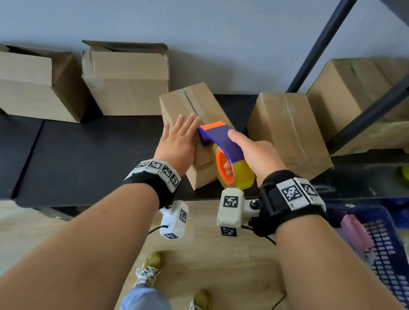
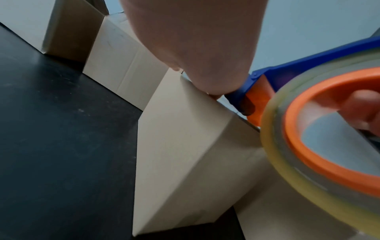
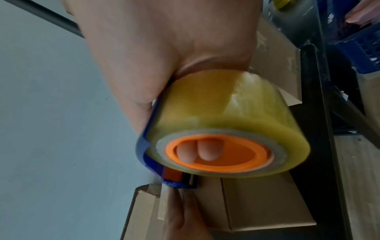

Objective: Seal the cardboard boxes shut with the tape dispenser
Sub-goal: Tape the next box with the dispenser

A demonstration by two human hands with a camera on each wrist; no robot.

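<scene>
right hand (image 1: 254, 154): grips tape dispenser (image 1: 222, 144), thumb on top of its blue shell, fingers curled through the orange core
tape roll (image 3: 222, 123): yellowish clear roll on the dispenser, hangs past the box's near edge
left hand (image 1: 178, 141): flat, fingers straight, palm pressed on the box top just left of dispenser nose
small box (image 1: 192, 107): closed flaps, sits angled on the black counter (image 1: 69, 155), near its front edge; dispenser's orange front tip touches the top by the centre seam
right box (image 1: 290, 131): closed, just beside small box
far boxes (image 1: 124, 78): two with flaps open, against the wall, left
shelf rack (image 1: 396, 86): right, another box on it
</scene>
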